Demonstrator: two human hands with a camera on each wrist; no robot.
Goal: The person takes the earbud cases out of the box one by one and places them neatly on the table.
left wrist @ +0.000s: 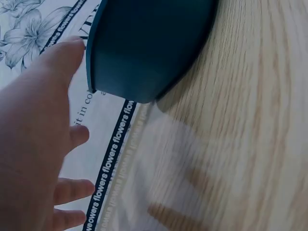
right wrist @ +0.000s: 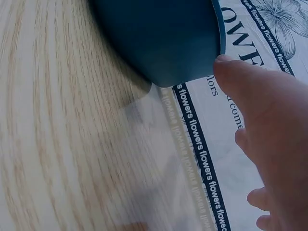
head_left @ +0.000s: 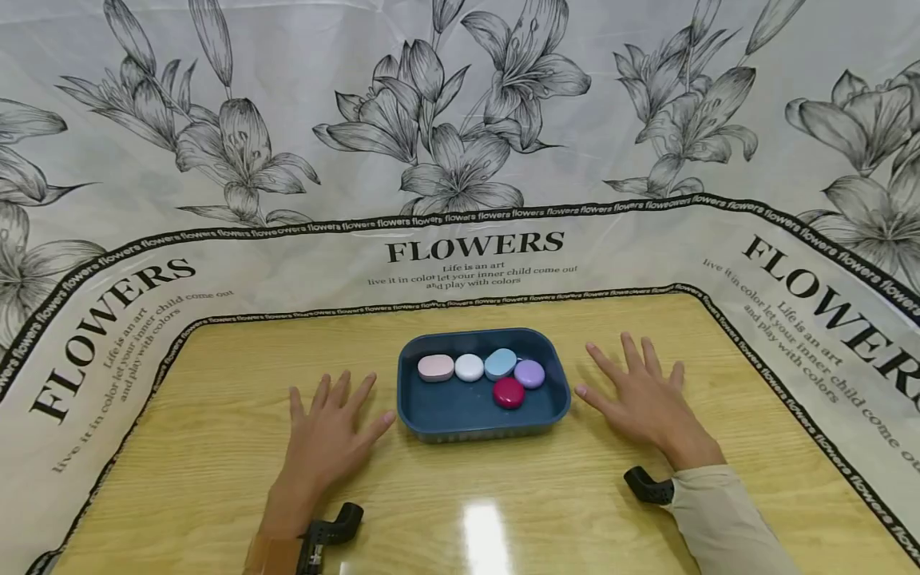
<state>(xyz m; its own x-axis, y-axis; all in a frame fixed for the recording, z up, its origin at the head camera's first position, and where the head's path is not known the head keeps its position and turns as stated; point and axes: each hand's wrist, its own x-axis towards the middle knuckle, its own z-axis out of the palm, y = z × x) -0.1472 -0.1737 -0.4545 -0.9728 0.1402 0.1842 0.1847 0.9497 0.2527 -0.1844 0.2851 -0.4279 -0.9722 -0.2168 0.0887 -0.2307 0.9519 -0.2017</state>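
Note:
A dark blue rectangular tray with rounded corners sits mid-table. Inside it lie several smooth, glossy pieces: a pink oblong one, a white round one, a light blue oval one, a purple round one and a dark red round one. My left hand is at the tray's left, fingers spread, thumb tip close to its side. On the right, my right hand has its fingers spread too, thumb near the tray's right rim. Both hands hold nothing. In each wrist view the tray's end wall shows beyond the thumb.
The tray stands on a light wood-grain table. Behind and along both sides hangs a white cloth printed with grey lilies and lettering. Black wrist mounts are strapped to the forearms. Light glares off the front of the table.

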